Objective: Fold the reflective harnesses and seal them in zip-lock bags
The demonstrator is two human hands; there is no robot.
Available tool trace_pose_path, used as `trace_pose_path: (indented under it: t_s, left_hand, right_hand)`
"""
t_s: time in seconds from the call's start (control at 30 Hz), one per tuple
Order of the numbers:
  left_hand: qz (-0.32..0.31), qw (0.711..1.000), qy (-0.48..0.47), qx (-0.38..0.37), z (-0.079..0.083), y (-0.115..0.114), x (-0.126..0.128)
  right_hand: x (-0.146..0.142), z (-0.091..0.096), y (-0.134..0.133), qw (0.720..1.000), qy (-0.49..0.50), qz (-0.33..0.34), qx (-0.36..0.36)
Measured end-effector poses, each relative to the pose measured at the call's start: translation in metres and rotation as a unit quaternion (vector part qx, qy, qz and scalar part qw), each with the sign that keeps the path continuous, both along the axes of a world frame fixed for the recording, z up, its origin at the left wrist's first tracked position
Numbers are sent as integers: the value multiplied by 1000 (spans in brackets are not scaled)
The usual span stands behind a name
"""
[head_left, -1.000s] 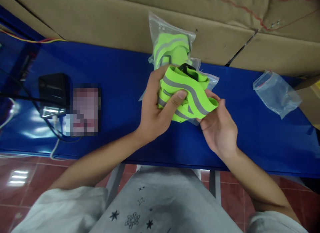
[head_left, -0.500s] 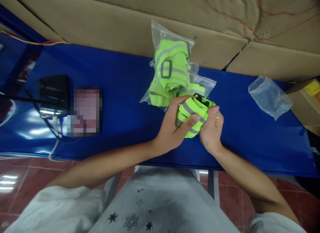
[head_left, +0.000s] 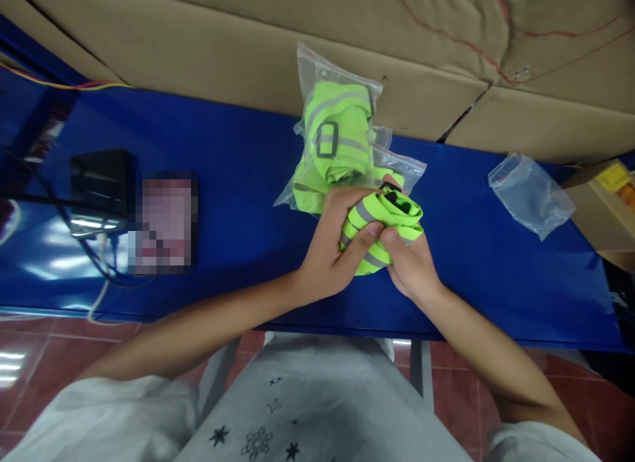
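A rolled neon-green reflective strap point(head_left: 376, 258) with grey stripes and a black buckle is held above the blue table. My left hand point(head_left: 333, 247) wraps its left side, thumb across the front. My right hand point(head_left: 411, 260) grips the right side, its thumb pressed on the front near the left thumb; its other fingers are partly hidden behind the roll. Just beyond my hands lies a clear zip bag point(head_left: 340, 128) with a similar green strap and black buckle inside, on top of other bagged green straps point(head_left: 308, 192).
An unfilled clear zip bag point(head_left: 532, 196) lies at the right, beside an open cardboard box point(head_left: 602, 207). At the left are a black device point(head_left: 100, 187) with cables and a blurred-out item point(head_left: 166, 224). Brown cardboard point(head_left: 238, 55) lines the table's point(head_left: 223, 144) back.
My right hand has shifted around the roll, its thumb moving from the upper right edge to the front, next to my left thumb. The roll has turned slightly.
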State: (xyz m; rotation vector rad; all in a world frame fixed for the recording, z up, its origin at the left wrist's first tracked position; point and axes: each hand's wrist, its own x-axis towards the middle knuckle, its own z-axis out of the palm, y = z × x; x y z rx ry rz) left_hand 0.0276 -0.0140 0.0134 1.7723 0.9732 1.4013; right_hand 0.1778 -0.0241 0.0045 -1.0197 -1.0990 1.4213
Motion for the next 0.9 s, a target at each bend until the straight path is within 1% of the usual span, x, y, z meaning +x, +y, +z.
trace_pose_path:
  t_s: [0.07,0.13,0.2,0.27,0.3,0.33,0.37,0.4,0.43,0.47,0.5,0.53,0.6,0.67,0.73,0.8,0.9]
  left_hand:
    - [-1,999,9,36,-1,2,0]
    - [-5,999,20,45,-2,5,0]
    - [-21,998,20,53,-4,6,0]
    - [-59,997,11,39,-7,6,1]
    - [-79,996,4,30,-9,5,2]
    - [-97,995,0,19,-10,3,2]
    - [-110,994,1,6,-10,2,3]
    - [-115,993,9,-6,-11,0,3]
    - [-116,993,22,-7,-11,-2,3]
    - [-115,993,39,-10,-10,-3,3]
    - [-117,991,60,-14,-10,-4,2]
    - [-122,989,81,-16,-10,-5,2]
    - [-129,985,113,-12,-9,-7,2]
    - [-138,982,128,1,-10,-8,3]
    - [-147,981,129,13,-10,-9,3]
    - [-155,980,124,21,-11,-9,4]
    - [-156,980,117,39,-11,-10,5]
  right_hand:
    - [0,1,0,999,-1,34,-26]
    - [1,5,-1,999,-19,40,-33]
    - [8,12,1,998,-48,33,-8]
    - [24,22,10,995,-94,11,34]
    - [36,27,17,991,-122,-17,52]
    - [51,31,27,981,-161,-70,77]
    - [69,35,37,966,-200,-126,106]
    - [89,37,49,954,-219,-169,113]
    - [109,38,60,949,-203,-219,98]
    - [129,38,70,947,-178,-259,60]
    - [147,36,78,947,-157,-281,16]
    - [163,34,85,942,-151,-301,2]
    - [187,29,93,941,-154,-299,-48]
    - [200,24,96,939,-160,-293,-86]
    - [207,21,96,935,-165,-295,-111]
    - [211,21,94,925,-177,-316,-114]
    - [220,26,90,901,-211,-360,-121]
